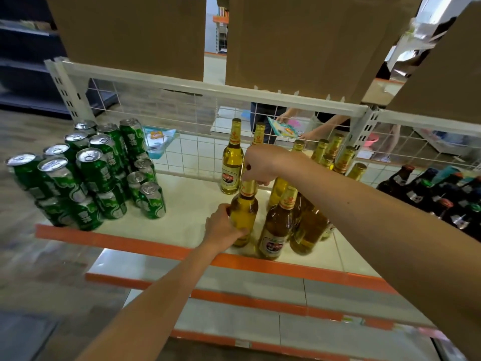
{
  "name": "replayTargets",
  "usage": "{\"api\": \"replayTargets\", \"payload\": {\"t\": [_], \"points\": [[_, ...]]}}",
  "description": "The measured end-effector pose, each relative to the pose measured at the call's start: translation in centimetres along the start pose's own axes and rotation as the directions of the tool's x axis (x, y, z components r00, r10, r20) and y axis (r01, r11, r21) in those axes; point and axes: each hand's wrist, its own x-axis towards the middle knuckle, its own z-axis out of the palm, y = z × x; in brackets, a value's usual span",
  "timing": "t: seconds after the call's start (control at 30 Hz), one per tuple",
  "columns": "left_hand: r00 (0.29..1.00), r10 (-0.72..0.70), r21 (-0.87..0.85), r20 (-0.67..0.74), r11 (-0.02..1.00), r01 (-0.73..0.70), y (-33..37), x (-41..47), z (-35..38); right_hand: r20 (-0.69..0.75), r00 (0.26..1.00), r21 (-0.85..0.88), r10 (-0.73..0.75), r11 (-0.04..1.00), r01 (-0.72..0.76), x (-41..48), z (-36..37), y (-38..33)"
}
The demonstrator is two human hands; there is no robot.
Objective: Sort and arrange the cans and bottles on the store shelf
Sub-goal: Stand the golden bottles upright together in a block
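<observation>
Both hands grip one golden beer bottle [243,214] on the shelf [182,217]: left hand [223,227] around its body, right hand [263,165] pinching its neck.

Brown cardboard boxes [130,35] sit overhead. Past the shelf's [187,204] back edge, behind wire mesh [182,155], a person [328,125] holds a colourful booklet [285,129].

On the shelf [187,204], stacked cans [91,175] stand at the left and a cluster of bottles [276,225] at the right, well apart. The front bottle [243,214] stands just left of the cluster. A wire grid [182,152] runs behind them; cardboard boxes [130,35] sit on the tier above.
</observation>
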Motion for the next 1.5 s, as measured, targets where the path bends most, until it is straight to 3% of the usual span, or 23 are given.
{"api": "replayTargets", "payload": {"t": [0.1, 0.33, 0.5, 0.67, 0.9, 1.23, 1.5], "points": [[0.998, 0.016, -0.051, -0.066, 0.999, -0.019, -0.2, 0.4, -0.9, -0.009, 1.000, -0.029, -0.017, 0.999, 0.017, 1.0, -0.2, -0.3], [0.996, 0.039, -0.047, 0.078, 0.998, -0.035, -2.9, 1.3, -2.9, -0.021, 0.989, -0.051, -0.148, 0.988, 0.147, 3.1, -1.3, -1.8], [0.988, 0.056, -0.090, 0.142, 0.995, -0.043, -3.4, 1.9, -3.1, -0.023, 0.989, 0.000, -0.146, 0.989, 0.146, 4.0, -1.3, -1.2], [0.981, 0.057, -0.132, 0.186, 0.991, -0.032, -3.0, 2.7, -2.4, -0.050, 0.994, 0.080, -0.092, 0.992, 0.096, 4.4, -0.9, -0.1], [0.999, 0.039, -0.148, -0.026, 0.988, -0.043, -2.9, 2.9, 0.2, -0.110, 0.993, 0.155, -0.041, 0.986, 0.058, 5.8, 0.0, 0.8], [0.994, 0.109, -0.194, 0.002, 0.975, -0.107, -2.7, 9.6, -3.4, -0.227, 0.963, 0.329, 0.142, 0.942, -0.062, 10.6, -1.1, 1.2], [0.989, 0.130, -0.236, 0.070, 0.966, -0.110, -2.9, 14.3, -4.5, -0.249, 0.938, 0.354, 0.241, 0.924, -0.143, 14.8, -0.9, 1.2]]}}
